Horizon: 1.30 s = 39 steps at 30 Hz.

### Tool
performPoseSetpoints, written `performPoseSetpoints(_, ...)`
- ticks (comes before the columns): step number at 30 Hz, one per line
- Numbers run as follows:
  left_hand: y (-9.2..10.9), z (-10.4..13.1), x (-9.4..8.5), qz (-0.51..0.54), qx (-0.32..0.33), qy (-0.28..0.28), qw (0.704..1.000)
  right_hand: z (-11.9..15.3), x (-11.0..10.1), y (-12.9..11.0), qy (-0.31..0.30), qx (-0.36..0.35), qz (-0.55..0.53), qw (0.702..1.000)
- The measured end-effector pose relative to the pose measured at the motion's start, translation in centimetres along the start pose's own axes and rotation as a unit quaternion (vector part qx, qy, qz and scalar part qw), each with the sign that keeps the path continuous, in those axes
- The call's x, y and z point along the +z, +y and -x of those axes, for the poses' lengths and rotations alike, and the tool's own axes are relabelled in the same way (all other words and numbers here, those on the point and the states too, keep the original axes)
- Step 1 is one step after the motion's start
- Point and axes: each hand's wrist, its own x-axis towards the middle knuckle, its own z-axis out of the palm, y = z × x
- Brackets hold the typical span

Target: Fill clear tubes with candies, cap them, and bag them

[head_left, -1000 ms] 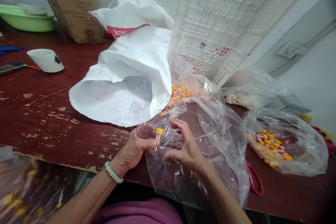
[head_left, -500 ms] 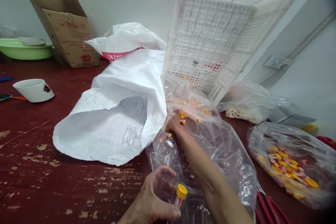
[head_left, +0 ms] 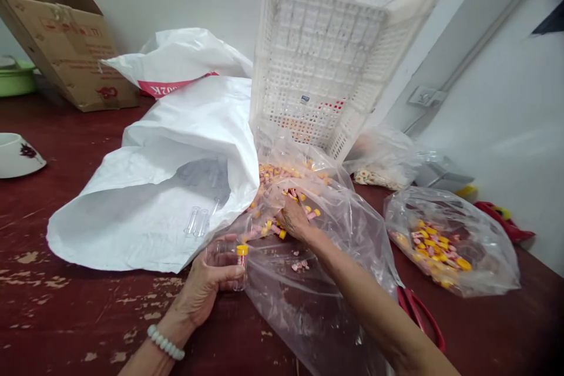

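Observation:
My left hand [head_left: 207, 276] is closed around a small clear tube [head_left: 240, 279] with a yellow cap and red-and-white contents. Other see-through shapes lie against its fingers, too faint to tell apart. My right hand [head_left: 294, 218] reaches into a clear plastic bag [head_left: 348, 229] among pink pieces with yellow caps [head_left: 275, 226]. Its fingertips are partly hidden by the plastic and the pieces, so what they hold cannot be made out. Left of it, a white woven sack [head_left: 176, 153] lies with its mouth towards me, and several empty clear tubes [head_left: 198, 221] rest inside.
A white plastic crate [head_left: 326, 64] leans tilted behind the bag. At right are a second clear bag [head_left: 453, 247] of yellow-capped pieces and red-handled scissors [head_left: 418, 311]. A cardboard box [head_left: 74, 41] and white bowl [head_left: 20, 155] stand left on the worn red table [head_left: 79, 317].
My left hand has moved up and forward with the capped tube, close to the sack's mouth. My right hand stays in the bag, where more yellow-capped pieces now show. The view has swung right.

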Motion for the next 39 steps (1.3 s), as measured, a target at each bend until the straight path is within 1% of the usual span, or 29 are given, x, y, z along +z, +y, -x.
performPoseSetpoints(2,-0.3,0.5,-0.4,-0.015,0.025,0.004,1.0,1.6,-0.3,0.0,0.017,0.053,-0.007,0.998)
performPoseSetpoints(4,-0.8,1.0,-0.6,-0.042,0.065,0.006,0.997,2.9,-0.4,0.0,0.05,0.082,-0.041,0.995)
performPoseSetpoints(6,-1.3,1.4,-0.8,-0.071,0.108,0.021,0.991,3.9,-0.6,0.0,0.08,0.071,-0.097,0.989)
performPoseSetpoints(8,-1.7,1.8,-0.9,-0.092,0.137,0.029,0.986,4.5,-1.0,0.0,0.108,0.057,-0.141,0.982)
performPoseSetpoints(11,-1.7,2.3,-0.8,-0.123,0.164,0.02,0.979,5.3,-2.3,-1.1,0.159,0.085,-0.178,0.967)
performPoseSetpoints(13,-1.5,2.7,-0.5,-0.143,0.175,0.015,0.974,6.1,-3.2,-2.8,0.158,0.111,-0.249,0.949)
performPoseSetpoints(15,-1.3,3.2,-0.1,-0.16,0.181,-0.003,0.97,7.2,-4.0,-5.2,0.136,0.127,-0.345,0.92)
performPoseSetpoints(17,-1.2,3.7,0.3,-0.177,0.192,-0.021,0.965,8.5,-4.6,-8.0,0.121,0.124,-0.422,0.89)
performPoseSetpoints(18,-1.1,3.9,0.5,-0.186,0.2,-0.028,0.962,9.2,-4.8,-9.3,0.117,0.117,-0.441,0.882)
performPoseSetpoints(19,-1.1,4.1,0.6,-0.194,0.209,-0.032,0.958,9.8,-4.9,-10.4,0.113,0.107,-0.446,0.881)
performPoseSetpoints(21,-1.1,4.5,0.8,-0.203,0.227,-0.035,0.952,10.7,-5.0,-11.9,0.099,0.085,-0.423,0.897)
performPoseSetpoints(23,-1.0,4.7,0.8,-0.204,0.243,-0.037,0.948,11.2,-5.0,-12.6,0.086,0.073,-0.39,0.914)
performPoseSetpoints(24,-1.0,4.7,0.8,-0.204,0.25,-0.037,0.946,11.3,-5.0,-12.8,0.086,0.074,-0.385,0.916)
performPoseSetpoints(27,-1.0,4.9,0.8,-0.22,0.268,-0.041,0.937,11.2,-5.1,-13.1,0.111,0.088,-0.403,0.904)
performPoseSetpoints(28,-1.0,4.9,0.8,-0.229,0.274,-0.042,0.933,11.1,-5.3,-13.3,0.111,0.081,-0.399,0.907)
performPoseSetpoints(29,-1.1,4.9,0.8,-0.236,0.278,-0.044,0.93,10.9,-5.4,-13.5,0.099,0.063,-0.383,0.916)
performPoseSetpoints(31,-1.1,4.8,0.7,-0.242,0.277,-0.048,0.929,10.8,-5.9,-13.7,0.055,-0.001,-0.325,0.944)
performPoseSetpoints(33,-1.2,4.7,0.6,-0.229,0.262,-0.048,0.936,11.0,-6.3,-13.8,0.02,-0.073,-0.247,0.966)
performPoseSetpoints(35,-1.3,4.6,0.6,-0.187,0.227,-0.046,0.955,11.3,-6.5,-13.8,0.009,-0.13,-0.174,0.976)
performPoseSetpoints(37,-1.4,4.5,0.7,-0.123,0.182,-0.051,0.974,11.7,-6.1,-13.8,0.0,-0.167,-0.117,0.979)
performPoseSetpoints(39,-1.6,4.4,0.9,-0.062,0.14,-0.065,0.986,12.2,-5.1,-13.9,-0.006,-0.18,-0.084,0.98)
